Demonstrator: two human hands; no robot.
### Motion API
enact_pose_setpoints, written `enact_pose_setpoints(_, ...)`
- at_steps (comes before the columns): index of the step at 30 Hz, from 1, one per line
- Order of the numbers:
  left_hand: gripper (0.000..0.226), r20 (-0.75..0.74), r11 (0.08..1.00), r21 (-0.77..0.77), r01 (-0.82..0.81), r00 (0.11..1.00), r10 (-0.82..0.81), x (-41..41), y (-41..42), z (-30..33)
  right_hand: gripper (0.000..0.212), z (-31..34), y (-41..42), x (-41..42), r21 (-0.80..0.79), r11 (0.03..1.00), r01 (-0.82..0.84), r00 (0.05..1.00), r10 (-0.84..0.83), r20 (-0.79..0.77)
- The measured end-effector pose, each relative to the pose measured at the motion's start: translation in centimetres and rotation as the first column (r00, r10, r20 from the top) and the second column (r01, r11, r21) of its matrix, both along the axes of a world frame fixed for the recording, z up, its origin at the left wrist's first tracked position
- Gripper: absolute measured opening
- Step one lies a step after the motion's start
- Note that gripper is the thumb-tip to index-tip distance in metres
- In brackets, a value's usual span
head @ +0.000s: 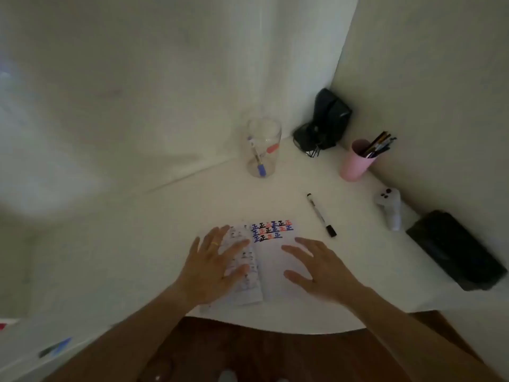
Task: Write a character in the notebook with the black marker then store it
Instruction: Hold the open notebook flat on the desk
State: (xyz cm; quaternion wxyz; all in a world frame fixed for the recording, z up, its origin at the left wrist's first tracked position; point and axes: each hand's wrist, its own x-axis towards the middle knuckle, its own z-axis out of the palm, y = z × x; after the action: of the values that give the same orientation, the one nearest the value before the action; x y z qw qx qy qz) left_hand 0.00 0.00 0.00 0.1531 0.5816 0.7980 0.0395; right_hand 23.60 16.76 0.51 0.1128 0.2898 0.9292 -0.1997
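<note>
Under both hands, notebook [264, 260] lying open; left hand [212, 268] and right hand [319, 268] spreading wide, empty, flattening pages for writing. Black marker [321, 215] waiting capped beyond right hand.

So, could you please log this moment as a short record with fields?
surface: white table
notebook: open, rows of coloured characters at top of right page
left hand: flat on left page, empty
right hand: spread over right page, empty
black marker: capped, lying on table right of notebook
glass: holds blue and red markers
pink cup: holds pens
</note>
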Motion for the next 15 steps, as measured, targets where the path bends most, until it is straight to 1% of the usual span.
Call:
enact_pose_setpoints(1,0.062,0.018,1.0,-0.029,0.004,1.0,-0.004,0.1,-0.2,-1.7,0.07,-1.9,0.3,-0.1,-0.006,1.0,0.005,1.0,-0.005,-0.008)
enact_pose_setpoints(2,0.064,0.014,1.0,-0.007,0.016,1.0,-0.016,0.0,-0.1,-3.3,0.07,-3.7,0.7,-0.2,0.028,0.999,0.024,0.999,-0.024,-0.023)
enact_pose_setpoints(4,0.064,-0.037,0.997,0.069,0.035,0.999,-0.033,0.3,-0.9,-6.4,0.07,-7.4,0.6,-0.1,0.123,0.992,0.021,0.997,-0.012,-0.074)
enact_pose_setpoints(6,0.064,-0.061,0.988,0.144,0.058,0.997,-0.049,0.7,-1.1,-8.5,0.068,-9.6,0.1,0.0,0.187,0.982,0.02,0.99,0.007,-0.14)
enact_pose_setpoints(8,0.064,-0.067,0.976,0.21,0.051,0.997,-0.038,0.8,-1.1,-9.7,0.067,-10.8,-0.3,0.1,0.246,0.969,0.036,0.979,0.014,-0.202)
enact_pose_setpoints(10,0.064,-0.077,0.968,0.243,0.058,0.996,-0.04,0.8,-1.3,-10.4,0.066,-11.3,-0.5,0.0,0.285,0.957,0.049,0.973,0.018,-0.229)
enact_pose_setpoints(15,0.061,-0.082,0.951,0.305,0.046,0.996,-0.022,0.7,-1.3,-11.2,0.067,-11.7,-0.9,0.0,0.314,0.947,0.071,0.974,0.002,-0.228)
